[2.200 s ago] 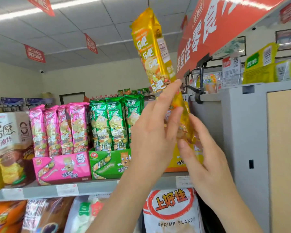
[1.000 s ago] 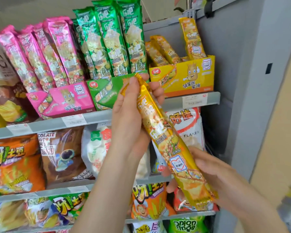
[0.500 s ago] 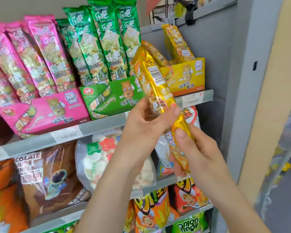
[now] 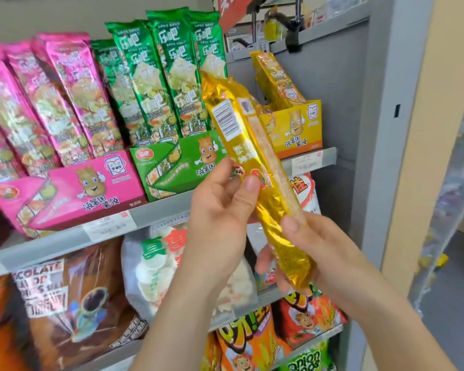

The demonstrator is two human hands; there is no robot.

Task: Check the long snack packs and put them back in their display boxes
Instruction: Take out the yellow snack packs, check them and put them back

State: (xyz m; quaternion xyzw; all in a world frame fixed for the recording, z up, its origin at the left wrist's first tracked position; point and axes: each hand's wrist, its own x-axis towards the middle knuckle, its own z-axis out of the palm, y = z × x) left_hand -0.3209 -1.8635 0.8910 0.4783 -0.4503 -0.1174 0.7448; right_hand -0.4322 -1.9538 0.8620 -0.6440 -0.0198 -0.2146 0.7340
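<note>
Left hand [image 4: 220,202] pinches the yellow pack [image 4: 255,167] at mid-length, thumb on its front. Right hand [image 4: 314,253] grips the pack's lower end, thumb on top, fingers wrapped behind. Pack is tilted, top leaning left, barcode side facing the camera, held in front of the shelf [image 4: 156,218] edge. Behind it, yellow box [image 4: 295,129] at the shelf's right end w/ one pack upright inside; green box [image 4: 177,164] & pink box [image 4: 73,188] to its left, both full.
</note>
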